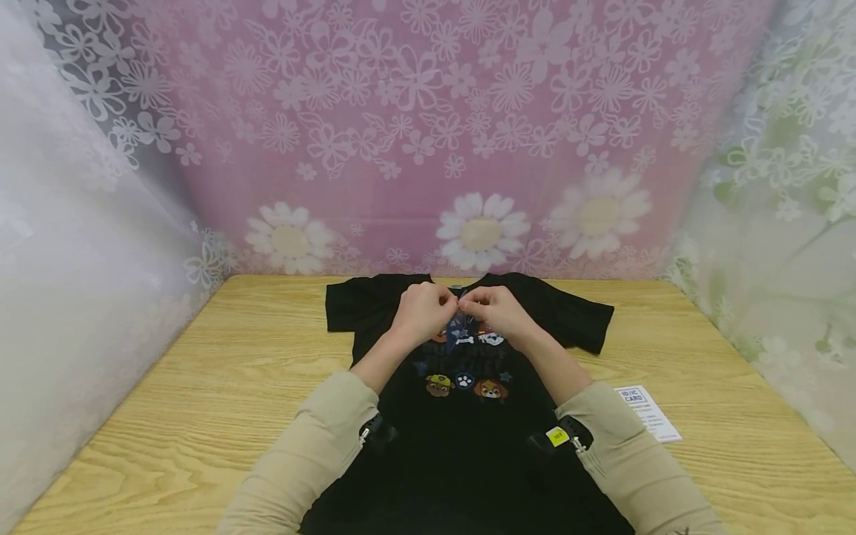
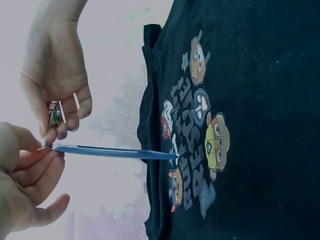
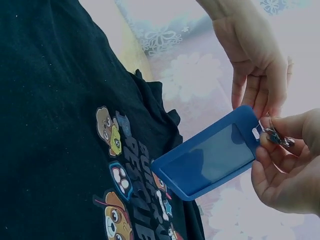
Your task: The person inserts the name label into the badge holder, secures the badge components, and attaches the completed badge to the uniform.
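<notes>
My left hand [image 1: 423, 308] and right hand [image 1: 501, 316] meet above a black T-shirt [image 1: 428, 446] with cartoon dog prints. Between them hangs a blue-framed badge holder [image 3: 215, 155] with a clear window, its slotted end at the fingertips. The left wrist view shows the holder [image 2: 110, 151] edge-on, my left thumb and fingers pinching at its top end. A small metal clip [image 3: 277, 137] is pinched between my right thumb and fingers, right beside the slot. Fingers partly hide the join between clip and holder.
A white card printed "ID/IC CARD" [image 1: 647, 412] lies on the wooden table [image 1: 167, 401], right of the shirt. Flowered curtains [image 1: 414, 148] enclose the back and both sides. Dark wrist devices sit at both sleeve cuffs.
</notes>
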### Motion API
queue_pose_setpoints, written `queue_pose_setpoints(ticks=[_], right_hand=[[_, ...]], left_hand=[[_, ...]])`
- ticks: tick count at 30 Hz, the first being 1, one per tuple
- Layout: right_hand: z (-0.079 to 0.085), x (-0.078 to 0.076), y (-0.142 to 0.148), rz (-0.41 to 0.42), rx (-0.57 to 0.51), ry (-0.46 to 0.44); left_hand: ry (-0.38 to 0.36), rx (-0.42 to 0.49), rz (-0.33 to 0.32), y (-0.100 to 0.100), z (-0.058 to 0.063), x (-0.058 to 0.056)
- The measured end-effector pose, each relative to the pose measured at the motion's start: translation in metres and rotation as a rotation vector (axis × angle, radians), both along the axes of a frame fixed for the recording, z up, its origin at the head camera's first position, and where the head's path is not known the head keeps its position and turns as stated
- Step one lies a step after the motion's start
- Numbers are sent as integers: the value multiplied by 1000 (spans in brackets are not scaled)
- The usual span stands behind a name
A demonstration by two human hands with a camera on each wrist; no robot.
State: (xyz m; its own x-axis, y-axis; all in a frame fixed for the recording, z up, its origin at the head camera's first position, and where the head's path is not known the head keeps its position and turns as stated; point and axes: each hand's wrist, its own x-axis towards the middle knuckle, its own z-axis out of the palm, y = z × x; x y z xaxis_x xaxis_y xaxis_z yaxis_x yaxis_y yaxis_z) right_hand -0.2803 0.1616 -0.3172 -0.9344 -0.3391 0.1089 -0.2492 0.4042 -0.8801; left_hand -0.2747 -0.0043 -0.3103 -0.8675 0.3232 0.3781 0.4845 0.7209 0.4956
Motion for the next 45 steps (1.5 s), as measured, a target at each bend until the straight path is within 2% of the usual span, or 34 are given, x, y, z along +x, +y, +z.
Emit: queue_pose_setpoints(ticks=[4,12,18,23,27,31,39,45], right_hand=[[-3,0,1,12,0,-2],[-2,3,-2,-10,-12,-5],[0,4,0,2,29,-6],[-1,3,3,21,63,5],[-1,4,2,43,79,19],[-1,4,0,27,89,23],[-3,5,-2,-6,26,19],[-3,5,-2,2,4,9]], left_hand=[[-36,23,13,1,-2,0],[87,-11,55,1,-1,3],[87,7,41,2,-3,4],[106,-22,36,3,-4,3],[94,-30,40,4,-6,2],[90,-19,35,4,-7,2],[91,31,36,3,-6,1],[64,17,55,2,-4,-1]])
